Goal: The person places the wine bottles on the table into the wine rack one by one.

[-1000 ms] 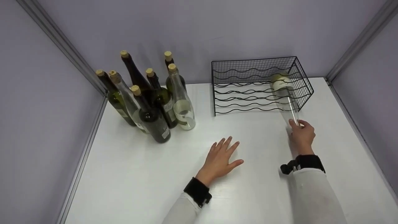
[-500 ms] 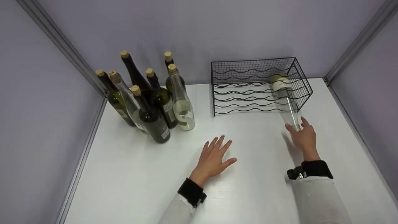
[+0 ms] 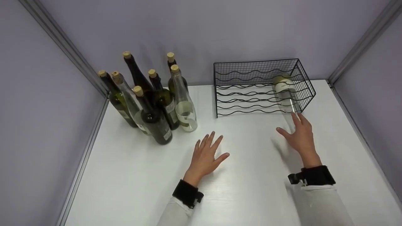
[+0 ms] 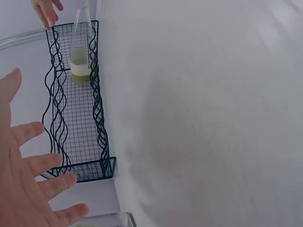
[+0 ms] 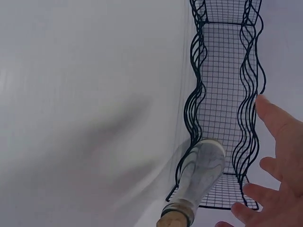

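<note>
A clear glass wine bottle (image 3: 284,86) with a pale label lies in the rightmost slot of a black wire wine rack (image 3: 238,66), base toward the back. Its corked neck (image 5: 182,208) sticks out of the front in the right wrist view. My right hand (image 3: 300,135) is above that neck and hides part of it in the head view; its fingers are spread and hold nothing. Over the white table, between the rack and the standing bottles, my left hand (image 3: 204,158) is spread flat, touching no bottle.
Several corked wine bottles, dark green and clear, stand close together at the back left, the nearest a dark one (image 3: 157,125) and a clear one (image 3: 186,110). Grey panels (image 3: 201,28) enclose the white table (image 3: 245,188) at the back and both sides.
My right hand has let go of the bottle's neck, and its fingers have spread and moved up toward the rack's front. My left hand has drifted left. The bottle stays in its slot.
</note>
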### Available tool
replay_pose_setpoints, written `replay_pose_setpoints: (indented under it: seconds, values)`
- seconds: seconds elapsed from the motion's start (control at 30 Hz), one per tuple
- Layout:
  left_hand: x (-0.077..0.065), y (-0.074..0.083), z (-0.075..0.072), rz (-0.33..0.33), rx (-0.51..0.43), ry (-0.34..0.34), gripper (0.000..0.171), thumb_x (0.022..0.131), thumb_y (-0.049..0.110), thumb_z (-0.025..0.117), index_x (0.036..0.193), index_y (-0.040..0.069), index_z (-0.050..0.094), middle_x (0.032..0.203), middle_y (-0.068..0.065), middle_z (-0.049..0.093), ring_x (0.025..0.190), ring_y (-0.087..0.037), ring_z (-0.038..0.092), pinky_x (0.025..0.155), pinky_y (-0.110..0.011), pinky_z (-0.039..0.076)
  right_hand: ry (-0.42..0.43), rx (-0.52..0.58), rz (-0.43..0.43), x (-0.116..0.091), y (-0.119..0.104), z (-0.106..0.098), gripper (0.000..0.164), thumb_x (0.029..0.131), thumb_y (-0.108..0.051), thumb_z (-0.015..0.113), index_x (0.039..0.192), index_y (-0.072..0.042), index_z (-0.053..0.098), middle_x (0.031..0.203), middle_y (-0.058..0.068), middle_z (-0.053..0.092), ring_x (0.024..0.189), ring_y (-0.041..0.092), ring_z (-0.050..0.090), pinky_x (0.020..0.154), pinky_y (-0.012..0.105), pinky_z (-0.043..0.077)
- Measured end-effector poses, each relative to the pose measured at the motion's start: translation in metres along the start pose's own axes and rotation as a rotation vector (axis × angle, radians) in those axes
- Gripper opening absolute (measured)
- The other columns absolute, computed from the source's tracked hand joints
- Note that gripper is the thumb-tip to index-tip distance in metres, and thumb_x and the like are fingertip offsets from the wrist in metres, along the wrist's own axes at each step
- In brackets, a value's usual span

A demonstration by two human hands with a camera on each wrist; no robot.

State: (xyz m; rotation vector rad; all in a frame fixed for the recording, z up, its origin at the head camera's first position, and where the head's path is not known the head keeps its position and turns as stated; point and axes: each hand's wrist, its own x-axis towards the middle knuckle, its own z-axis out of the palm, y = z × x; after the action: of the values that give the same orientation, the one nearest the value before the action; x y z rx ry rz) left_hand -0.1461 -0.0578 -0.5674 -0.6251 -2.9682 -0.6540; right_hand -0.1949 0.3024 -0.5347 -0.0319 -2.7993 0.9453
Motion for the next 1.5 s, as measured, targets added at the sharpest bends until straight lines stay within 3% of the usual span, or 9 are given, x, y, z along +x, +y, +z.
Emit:
replay_pose_setpoints:
  seconds: [0.3,0.47,0.8,0.97,1.2,1.33,1.5]
  values:
    - [-0.011,-0.019,-0.008,-0.039,-0.002,0.086,0.076,0.095,0.070,0.036,0.154,0.021,0.035,0.158,-0.013,0.029,0.144,-0.032,0.026,0.112,-0.056,0.023,-0.084,-0.065,-0.145,-0.015,-0.031,0.030,0.087,0.084,-0.044,0.077,0.151,-0.004,0.037,0.153,0.025,0.029,0.139,0.047,0.025,0.105,0.065,0.026]
    - [-0.021,-0.028,-0.012,-0.087,-0.008,0.129,0.075,0.095,0.068,0.040,0.153,0.019,0.038,0.157,-0.015,0.030,0.142,-0.035,0.028,0.110,-0.058,0.024,-0.178,-0.043,-0.152,-0.024,-0.047,0.052,0.093,0.080,-0.051,0.078,0.153,-0.010,0.036,0.155,0.021,0.028,0.140,0.045,0.025,0.105,0.064,0.028]
    - [-0.045,-0.046,-0.013,-0.176,-0.031,0.205,0.074,0.096,0.064,0.044,0.152,0.015,0.040,0.154,-0.019,0.033,0.140,-0.037,0.032,0.109,-0.059,0.025,-0.284,0.030,-0.177,-0.040,-0.079,0.087,0.095,0.078,-0.054,0.078,0.154,-0.017,0.035,0.157,0.014,0.028,0.141,0.039,0.027,0.106,0.058,0.033]
    - [-0.054,-0.061,-0.017,-0.223,-0.048,0.319,0.066,0.097,0.055,0.053,0.145,0.010,0.048,0.149,-0.020,0.041,0.136,-0.036,0.038,0.108,-0.056,0.029,-0.323,0.063,-0.203,-0.043,-0.094,0.097,0.093,0.078,-0.054,0.078,0.154,-0.019,0.036,0.158,0.011,0.028,0.142,0.036,0.027,0.107,0.055,0.033]
    - [-0.070,-0.086,-0.024,-0.299,-0.056,0.521,0.048,0.095,0.039,0.064,0.124,0.001,0.061,0.133,-0.025,0.052,0.125,-0.040,0.048,0.099,-0.057,0.037,-0.347,0.087,-0.244,-0.047,-0.111,0.109,0.093,0.078,-0.056,0.077,0.154,-0.020,0.036,0.158,0.009,0.029,0.141,0.034,0.030,0.106,0.055,0.035]
    - [-0.076,-0.095,-0.030,-0.349,-0.070,0.572,0.049,0.095,0.037,0.065,0.124,-0.002,0.060,0.129,-0.026,0.054,0.121,-0.041,0.050,0.096,-0.057,0.039,-0.369,0.107,-0.247,-0.050,-0.122,0.115,0.092,0.078,-0.056,0.077,0.154,-0.021,0.037,0.158,0.008,0.030,0.141,0.033,0.031,0.104,0.056,0.036]
    - [-0.076,-0.103,-0.038,-0.412,-0.131,0.576,0.063,0.093,0.036,0.068,0.135,-0.006,0.048,0.130,-0.028,0.053,0.118,-0.043,0.052,0.092,-0.056,0.042,-0.407,0.110,-0.249,-0.051,-0.135,0.120,0.092,0.078,-0.057,0.077,0.154,-0.023,0.036,0.158,0.006,0.030,0.141,0.031,0.031,0.104,0.054,0.037]
